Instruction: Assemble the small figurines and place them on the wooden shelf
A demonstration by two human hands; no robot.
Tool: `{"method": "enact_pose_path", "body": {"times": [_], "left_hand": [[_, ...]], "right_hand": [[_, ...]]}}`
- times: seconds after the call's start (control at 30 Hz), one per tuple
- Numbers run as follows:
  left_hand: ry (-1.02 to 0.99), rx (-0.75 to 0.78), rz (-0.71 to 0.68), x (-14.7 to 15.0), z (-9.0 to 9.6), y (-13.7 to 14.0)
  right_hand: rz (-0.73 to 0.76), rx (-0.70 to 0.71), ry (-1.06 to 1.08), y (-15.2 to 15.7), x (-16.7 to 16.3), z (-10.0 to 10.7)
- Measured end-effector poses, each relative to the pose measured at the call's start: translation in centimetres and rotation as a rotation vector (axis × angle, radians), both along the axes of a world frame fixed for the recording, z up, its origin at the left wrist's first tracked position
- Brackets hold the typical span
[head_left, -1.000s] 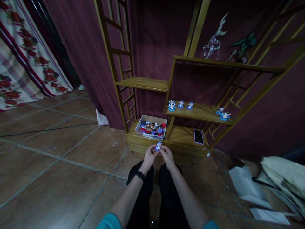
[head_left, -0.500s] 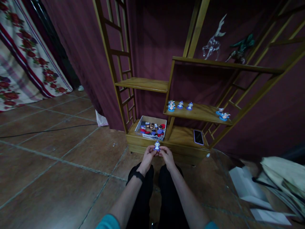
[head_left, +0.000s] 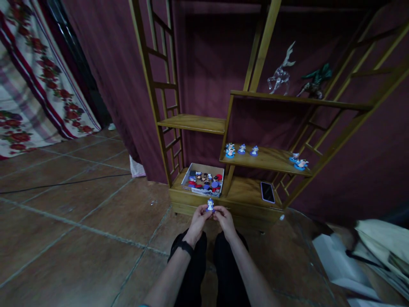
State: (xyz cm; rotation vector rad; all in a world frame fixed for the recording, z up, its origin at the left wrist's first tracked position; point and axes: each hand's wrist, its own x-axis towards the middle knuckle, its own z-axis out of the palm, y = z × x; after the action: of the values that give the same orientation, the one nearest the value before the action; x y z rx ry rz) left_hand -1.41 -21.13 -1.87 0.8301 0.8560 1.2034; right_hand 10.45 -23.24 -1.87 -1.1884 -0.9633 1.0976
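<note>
Between both hands, a small white and purple figurine (head_left: 210, 205) stands upright on its purple base. My left hand (head_left: 198, 219) pinches the base from the left, closed on it. From the other side my right hand (head_left: 224, 217) has its fingers closed on the same base. Just beyond my hands, an open cardboard box (head_left: 186, 184) on the bottom shelf holds several mixed figurines with red, purple and dark parts. On the middle shelf (head_left: 271, 159) stand two similar purple figurines (head_left: 248, 150), a pair on blue bases (head_left: 230, 151) at its left end and another blue-based pair (head_left: 299, 163) at its right end.
A phone (head_left: 267, 192) lies on the bottom shelf, right of the divider. A clear deer statue (head_left: 280, 76) and a dark green statue (head_left: 317, 81) stand on the upper shelf. White boxes (head_left: 343, 262) and a pale bag (head_left: 383, 238) lie on the floor at right.
The camera view has tilted up slightly, so the shelves and my hands appear lower. Both hands keep hold of the figurine, with little visible change in grip.
</note>
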Motion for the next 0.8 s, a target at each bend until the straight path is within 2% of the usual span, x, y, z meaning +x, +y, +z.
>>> {"method": "enact_pose_path", "body": {"times": [0.2,0.8], "left_hand": [[-0.046,-0.024,-0.032,-0.27,-0.10,0.14],[0.045,-0.018,0.060,-0.31,-0.30,0.27]], "right_hand": [[-0.002,-0.003,-0.002,0.00,0.01,-0.14],[0.016,-0.015,-0.022,-0.21,0.13,0.29]]}}
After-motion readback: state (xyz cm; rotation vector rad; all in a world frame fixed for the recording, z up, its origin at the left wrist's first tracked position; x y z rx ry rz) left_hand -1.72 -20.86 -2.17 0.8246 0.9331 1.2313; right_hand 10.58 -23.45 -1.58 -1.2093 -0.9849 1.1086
